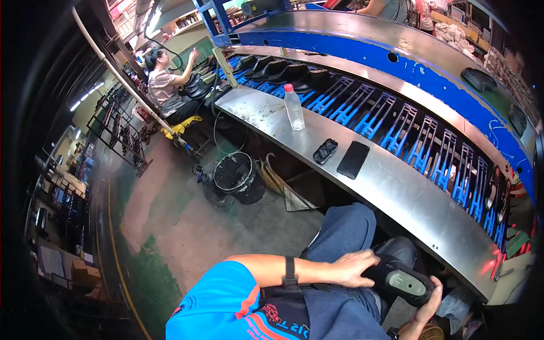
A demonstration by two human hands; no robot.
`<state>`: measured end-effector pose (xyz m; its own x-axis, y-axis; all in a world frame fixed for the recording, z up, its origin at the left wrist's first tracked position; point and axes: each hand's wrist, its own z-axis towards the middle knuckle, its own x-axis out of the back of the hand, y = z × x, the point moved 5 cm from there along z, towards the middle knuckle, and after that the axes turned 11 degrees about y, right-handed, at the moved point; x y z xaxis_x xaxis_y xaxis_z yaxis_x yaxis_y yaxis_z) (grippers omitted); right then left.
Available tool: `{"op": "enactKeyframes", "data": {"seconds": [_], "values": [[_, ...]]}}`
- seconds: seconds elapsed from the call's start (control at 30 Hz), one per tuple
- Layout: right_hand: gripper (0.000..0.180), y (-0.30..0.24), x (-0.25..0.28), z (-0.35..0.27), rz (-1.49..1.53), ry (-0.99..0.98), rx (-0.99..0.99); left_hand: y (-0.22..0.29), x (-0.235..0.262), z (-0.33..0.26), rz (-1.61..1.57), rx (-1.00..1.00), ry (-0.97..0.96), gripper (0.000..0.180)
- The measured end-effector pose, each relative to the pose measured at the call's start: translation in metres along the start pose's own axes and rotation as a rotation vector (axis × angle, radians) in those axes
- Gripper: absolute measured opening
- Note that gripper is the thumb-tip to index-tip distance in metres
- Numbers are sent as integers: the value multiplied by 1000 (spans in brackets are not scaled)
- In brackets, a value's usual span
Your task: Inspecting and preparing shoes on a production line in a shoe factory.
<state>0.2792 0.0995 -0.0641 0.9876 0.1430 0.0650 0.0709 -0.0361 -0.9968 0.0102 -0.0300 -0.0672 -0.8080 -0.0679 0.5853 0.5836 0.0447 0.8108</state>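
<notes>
A black shoe (403, 281) with its grey sole turned up lies across my lap at the lower right. My left hand (354, 268) rests on the shoe's heel end, fingers spread over it. My right hand (429, 301) grips the toe end from below. A black band sits on my left wrist. I sit in blue jeans and a blue shirt beside a curved steel bench (396, 192).
On the bench stand a clear water bottle (293, 107), a small black pouch (325, 151) and a black phone (353, 159). Blue conveyor racks (396, 122) carry black shoes (283, 71) at the far end. A seated person (167, 85) works at the back left. A black bin (235, 177) stands on the floor.
</notes>
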Motion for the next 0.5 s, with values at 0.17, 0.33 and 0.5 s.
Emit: {"op": "enactKeyframes", "data": {"seconds": [0.17, 0.33, 0.5], "values": [[56, 53, 7, 9, 190, 167, -73, 6, -23, 40, -84, -454, -37, 105], [55, 54, 3, 15, 118, 162, 119, 1, -50, 60, -153, -500, -25, 102], [52, 45, -8, 26, -13, 180, 168, -4, -44, 72, -145, -486, 11, 94]]}}
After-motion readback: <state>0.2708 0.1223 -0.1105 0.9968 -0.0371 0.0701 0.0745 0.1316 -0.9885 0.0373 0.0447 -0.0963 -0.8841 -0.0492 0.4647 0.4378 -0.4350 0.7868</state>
